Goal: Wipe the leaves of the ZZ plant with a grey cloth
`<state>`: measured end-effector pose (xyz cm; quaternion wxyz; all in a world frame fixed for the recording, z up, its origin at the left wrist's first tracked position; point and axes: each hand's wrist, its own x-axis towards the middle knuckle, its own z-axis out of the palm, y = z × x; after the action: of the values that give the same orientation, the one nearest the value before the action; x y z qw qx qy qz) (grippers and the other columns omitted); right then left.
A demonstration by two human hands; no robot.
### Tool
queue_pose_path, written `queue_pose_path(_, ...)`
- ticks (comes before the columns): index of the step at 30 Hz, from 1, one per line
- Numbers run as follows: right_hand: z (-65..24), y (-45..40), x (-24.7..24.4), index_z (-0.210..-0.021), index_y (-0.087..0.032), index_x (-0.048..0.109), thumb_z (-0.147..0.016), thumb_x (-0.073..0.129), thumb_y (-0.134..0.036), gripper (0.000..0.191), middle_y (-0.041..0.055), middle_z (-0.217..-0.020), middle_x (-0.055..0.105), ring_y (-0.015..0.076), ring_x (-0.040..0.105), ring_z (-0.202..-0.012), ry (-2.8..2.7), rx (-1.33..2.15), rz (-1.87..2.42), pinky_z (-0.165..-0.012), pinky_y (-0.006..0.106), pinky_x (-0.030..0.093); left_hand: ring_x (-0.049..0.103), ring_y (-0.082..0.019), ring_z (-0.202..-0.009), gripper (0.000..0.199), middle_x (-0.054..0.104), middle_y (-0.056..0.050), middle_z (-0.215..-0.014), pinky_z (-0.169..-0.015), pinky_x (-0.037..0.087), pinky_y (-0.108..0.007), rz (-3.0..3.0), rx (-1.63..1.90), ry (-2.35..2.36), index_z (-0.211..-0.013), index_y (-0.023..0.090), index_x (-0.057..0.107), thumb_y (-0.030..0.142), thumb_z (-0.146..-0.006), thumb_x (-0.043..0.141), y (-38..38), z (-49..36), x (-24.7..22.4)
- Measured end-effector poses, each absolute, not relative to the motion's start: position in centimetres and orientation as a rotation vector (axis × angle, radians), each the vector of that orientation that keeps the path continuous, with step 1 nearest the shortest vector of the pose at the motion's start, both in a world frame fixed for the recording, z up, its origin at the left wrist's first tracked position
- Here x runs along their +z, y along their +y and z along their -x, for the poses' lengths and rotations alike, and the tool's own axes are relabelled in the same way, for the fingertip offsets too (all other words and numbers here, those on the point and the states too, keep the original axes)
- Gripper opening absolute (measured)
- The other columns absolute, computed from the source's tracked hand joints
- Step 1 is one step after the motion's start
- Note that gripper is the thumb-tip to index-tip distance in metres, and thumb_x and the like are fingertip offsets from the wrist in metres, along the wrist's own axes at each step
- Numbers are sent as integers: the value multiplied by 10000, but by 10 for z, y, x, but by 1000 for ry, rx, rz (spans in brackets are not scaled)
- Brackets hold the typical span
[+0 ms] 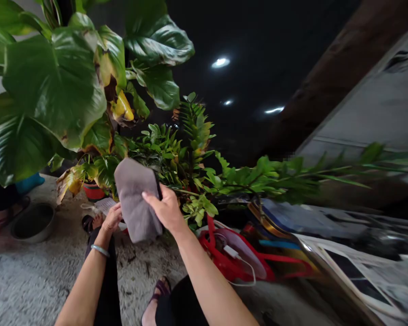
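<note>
Here, your right hand [167,209] has its grip pinching a grey cloth item [135,194], thumb laid across its face, held above the floor [136,280] left of the scene's middle. Your left hand [111,219] is at the item's left edge; I cannot tell whether its grip presses on it. Just beyond that hand shows a printed paper [104,205]. Farther off stands a red pot [94,193], with a round basin [34,222] to the left. On your right sits a red bag [226,268].
</note>
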<state>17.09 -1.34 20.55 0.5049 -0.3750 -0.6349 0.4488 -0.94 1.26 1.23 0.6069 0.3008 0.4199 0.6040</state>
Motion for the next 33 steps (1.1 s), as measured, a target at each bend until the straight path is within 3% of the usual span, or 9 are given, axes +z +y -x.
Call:
queue_pose_path(4, -175, 8, 174, -891, -209, 759, -638, 770, -417, 327, 72, -929, 815, 322, 729, -968, -1118, 1081, 1129, -920, 447, 569, 693, -205, -832, 548, 762, -68, -1005, -716, 532, -281, -645, 1459, 918, -1082, 162, 727, 316, -588, 904, 17, 4, 8)
queue_pose_path(7, -177, -19, 128, -824, -221, 752, -575, 802, -421, 323, 94, -885, 821, 371, 736, -950, -938, 1210, 1308, -902, 500, 581, 689, -184, -842, 683, 755, -59, -1045, -712, 517, -267, -591, 1456, 909, -1175, 195, 700, 336, -546, 927, 21, -1, 6)
queue_pose_path(9, -181, -44, 114, -830, -218, 771, -591, 815, -423, 318, 119, -905, 829, 389, 741, -929, -1017, 1293, 1320, -881, 507, 585, 672, -170, -761, 673, 749, -35, -917, -678, 501, -264, -571, 1404, 921, -1134, 183, 702, 354, -528, 940, 23, -4, 6)
queue_pose_path(12, -187, -60, 132, -920, -208, 787, -667, 795, -452, 352, 125, -986, 833, 371, 744, -938, -1185, 1221, 1229, -902, 492, 579, 602, -135, -611, 602, 678, 28, -703, -620, 470, -258, -537, 1376, 957, -970, 167, 691, 347, -465, 964, 25, -7, 5)
queue_pose_path(18, -198, 14, 196, -971, -209, 736, -691, 774, -439, 364, 93, -1027, 822, 306, 737, -1022, -982, 816, 1071, -962, 433, 577, 546, -106, -531, 535, 654, 51, -662, -610, 500, -286, -576, 1363, 980, -890, 169, 677, 352, -477, 961, 23, -7, 9)
queue_pose_path(23, -192, 12, 143, -821, -237, 713, -599, 783, -381, 274, 64, -759, 795, 324, 763, -811, -634, 1270, 1132, -748, 453, 631, 592, -126, -580, 509, 690, 23, -709, -608, 513, -280, -586, 1375, 957, -884, 169, 697, 337, -487, 967, 23, -3, 10)
queue_pose_path(26, -192, -35, 105, -801, -228, 736, -598, 818, -419, 290, 92, -741, 793, 343, 760, -753, -570, 1370, 1207, -690, 453, 619, 588, -128, -556, 509, 674, 31, -682, -575, 500, -273, -570, 1366, 978, -884, 174, 710, 317, -473, 972, 24, -1, 8)
queue_pose_path(29, -197, -64, 113, -867, -203, 760, -631, 814, -460, 352, 103, -808, 807, 344, 762, -813, -679, 1374, 1209, -739, 441, 607, 596, -133, -577, 503, 681, 25, -696, -568, 490, -265, -567, 1364, 998, -874, 173, 715, 301, -459, 968, 25, 1, 6)
queue_pose_path(33, -201, -36, 175, -990, -202, 754, -655, 835, -443, 420, 72, -1004, 821, 302, 742, -998, -847, 1110, 1057, -915, 399, 576, 595, -135, -605, 473, 678, 22, -687, -589, 482, -260, -590, 1357, 1013, -837, 166, 697, 282, -460, 958, 26, -1, 7)
